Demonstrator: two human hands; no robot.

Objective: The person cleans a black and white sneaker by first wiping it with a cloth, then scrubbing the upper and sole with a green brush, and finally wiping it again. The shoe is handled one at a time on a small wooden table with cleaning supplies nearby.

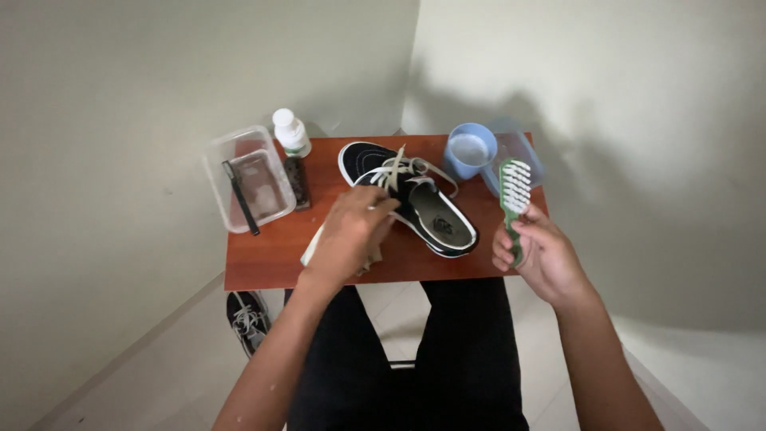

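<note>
A black sneaker (415,203) with white sole and pale laces lies across the middle of a small red-brown table (271,255). My left hand (351,231) rests at the shoe's near side, its fingers closed on a light cloth (313,250) and touching the laces. My right hand (535,255) hovers off the table's right front corner and grips the green handle of a brush (515,191) whose white bristles point up.
A clear plastic tub (247,179) with a dark thin tool overhangs the table's left edge. Beside it stand a white bottle (291,134) and a dark block. A blue cup (469,150) and clear container sit at back right. Another sneaker (247,319) lies on the floor.
</note>
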